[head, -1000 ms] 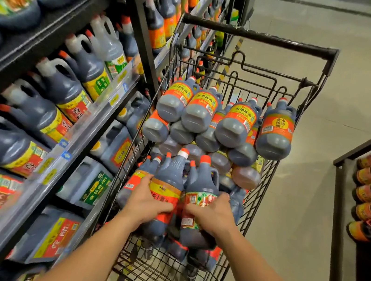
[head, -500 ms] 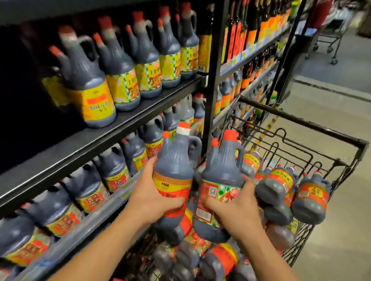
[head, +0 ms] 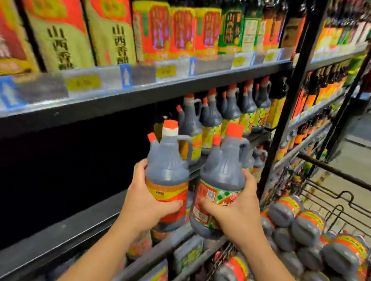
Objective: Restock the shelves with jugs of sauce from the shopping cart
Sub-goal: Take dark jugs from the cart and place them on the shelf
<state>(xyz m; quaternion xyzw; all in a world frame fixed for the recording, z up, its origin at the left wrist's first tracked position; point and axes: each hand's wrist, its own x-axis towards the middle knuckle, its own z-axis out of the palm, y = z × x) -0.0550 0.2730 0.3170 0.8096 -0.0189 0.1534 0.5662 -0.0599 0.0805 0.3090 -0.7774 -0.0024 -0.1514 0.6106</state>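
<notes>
With fingers (head: 170, 205) wrapped round them, your left hand (head: 147, 203) holds the left jug (head: 168, 164) and your right hand (head: 236, 212) the right jug (head: 222, 173), both now lifted out of the shopping cart (head: 350, 179), upright just left of it, ready for the shelf (head: 81, 228).

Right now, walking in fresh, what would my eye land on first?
Two dark, orange-capped sauce jugs held upright side by side at centre: the left hand grips the left jug, the right hand the right jug. At lower right, the wire shopping cart is heaped with more jugs, and big bottles with red-and-yellow labels line the top shelf.
</notes>
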